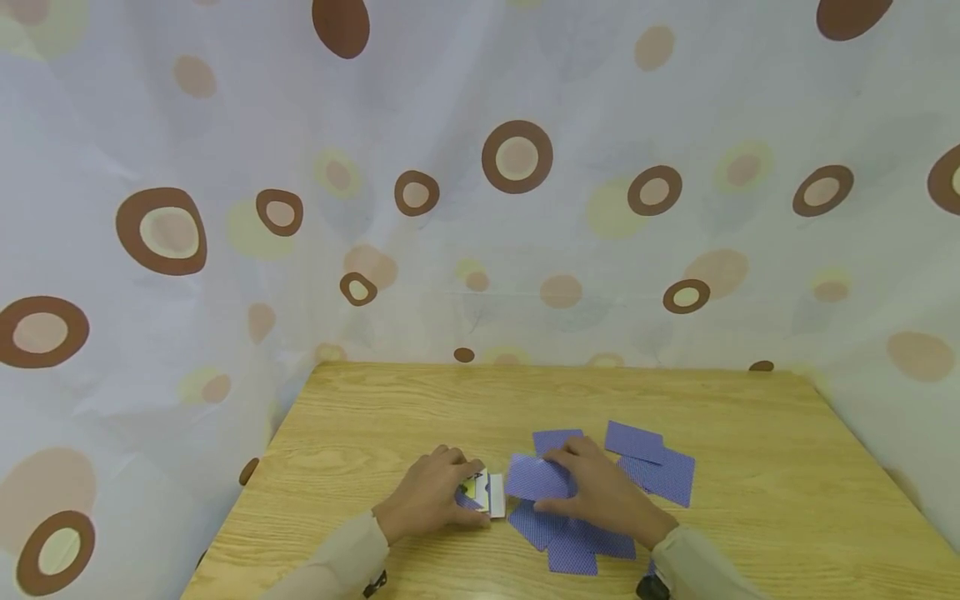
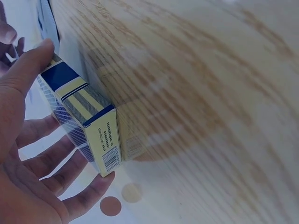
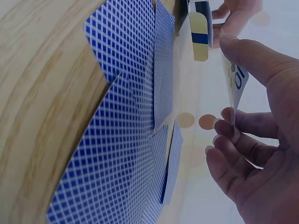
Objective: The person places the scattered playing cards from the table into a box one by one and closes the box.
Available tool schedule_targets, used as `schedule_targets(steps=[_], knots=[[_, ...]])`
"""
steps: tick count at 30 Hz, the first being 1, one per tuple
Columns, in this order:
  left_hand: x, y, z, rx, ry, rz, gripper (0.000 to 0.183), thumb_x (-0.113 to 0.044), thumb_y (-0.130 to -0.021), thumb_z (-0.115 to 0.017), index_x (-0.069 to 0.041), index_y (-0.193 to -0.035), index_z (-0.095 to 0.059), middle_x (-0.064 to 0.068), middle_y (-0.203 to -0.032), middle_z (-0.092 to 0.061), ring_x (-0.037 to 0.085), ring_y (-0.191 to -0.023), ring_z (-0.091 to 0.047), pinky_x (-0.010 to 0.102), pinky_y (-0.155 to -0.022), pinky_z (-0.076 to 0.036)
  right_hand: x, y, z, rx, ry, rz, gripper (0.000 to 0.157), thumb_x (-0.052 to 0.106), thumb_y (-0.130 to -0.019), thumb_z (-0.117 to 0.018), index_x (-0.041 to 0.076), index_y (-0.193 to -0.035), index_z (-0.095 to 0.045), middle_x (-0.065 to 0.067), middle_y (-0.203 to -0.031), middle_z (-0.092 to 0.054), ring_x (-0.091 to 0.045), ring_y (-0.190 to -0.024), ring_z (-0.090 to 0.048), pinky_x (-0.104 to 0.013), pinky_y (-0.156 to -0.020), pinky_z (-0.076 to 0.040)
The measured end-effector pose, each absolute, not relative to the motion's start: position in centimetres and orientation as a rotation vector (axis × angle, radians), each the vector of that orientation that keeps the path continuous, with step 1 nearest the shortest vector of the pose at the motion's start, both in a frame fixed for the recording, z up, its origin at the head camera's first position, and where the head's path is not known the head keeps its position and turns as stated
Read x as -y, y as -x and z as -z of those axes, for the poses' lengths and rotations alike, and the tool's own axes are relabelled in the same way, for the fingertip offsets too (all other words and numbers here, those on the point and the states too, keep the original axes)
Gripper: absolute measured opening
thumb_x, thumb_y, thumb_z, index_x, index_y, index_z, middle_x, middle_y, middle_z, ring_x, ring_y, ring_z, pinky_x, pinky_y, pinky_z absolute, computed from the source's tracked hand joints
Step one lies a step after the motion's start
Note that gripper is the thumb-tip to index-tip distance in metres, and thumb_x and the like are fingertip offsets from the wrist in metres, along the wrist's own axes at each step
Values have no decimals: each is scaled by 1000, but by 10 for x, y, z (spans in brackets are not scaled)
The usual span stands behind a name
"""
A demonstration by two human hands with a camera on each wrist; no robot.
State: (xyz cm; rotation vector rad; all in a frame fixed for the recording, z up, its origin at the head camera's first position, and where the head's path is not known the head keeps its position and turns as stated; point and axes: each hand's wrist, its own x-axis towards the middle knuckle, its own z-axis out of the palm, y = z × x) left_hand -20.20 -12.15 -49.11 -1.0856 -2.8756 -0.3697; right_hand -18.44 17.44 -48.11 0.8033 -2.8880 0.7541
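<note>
On the table my left hand (image 1: 427, 492) grips a playing card box (image 2: 84, 102), thumb on one side and fingers along the other. The box's open end, with its white flap (image 1: 497, 496) out, faces right. A playing card (image 1: 536, 477) is pinched between the thumb and fingers of my right hand (image 1: 603, 492), just right of the flap and apart from it. This card's back is blue; its face, with part of a "10" (image 3: 239, 78), shows in the right wrist view. Beneath and around the right hand lie several loose blue-backed cards (image 3: 112, 154), overlapping.
Two overlapping cards (image 1: 667, 477) lie to the right of the right hand. The wooden table (image 1: 390, 400) meets a spotted curtain (image 1: 450, 250) at its back and sides. A dark band (image 1: 652, 587) is at the right wrist.
</note>
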Motion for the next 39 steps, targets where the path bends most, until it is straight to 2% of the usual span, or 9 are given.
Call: schedule_targets(steps=[9,21,28,39], knots=[[121,202,490,2863,1108,362,79,-70,-80,-75,-13,-134,-69,3,-114,-67,15,-96,-56,26,-71,-48,-165,185,486,2866,-866,-715,79,64,-83,-77,3,-131,-67,-4,-119,-59,-17,-104,-54,-41,-85,-52],[121,201,491,2838,1101,380,78,-69,-81,-75,-14,-135,-68,2,-115,-66,15,-98,-56,28,-75,-51,-155,181,483,2909,-912,-691,73,55,-82,-82,3,-132,-67,2,-110,-56,-15,-99,-51,-39,-83,-51],[120,200,489,2856,1077,422,79,-67,-80,-77,-14,-138,-66,1,-118,-66,14,-102,-56,28,-78,-51,-152,181,485,2939,-915,-679,78,59,-84,-79,3,-135,-65,-2,-116,-56,-17,-101,-52,-42,-84,-52],[118,199,491,2833,1103,403,79,-68,-80,-76,-14,-138,-66,2,-118,-67,14,-103,-58,26,-79,-52,-148,181,484,2962,-962,-712,76,57,-87,-77,5,-140,-62,2,-106,-45,-12,-88,-42,-30,-72,-43]])
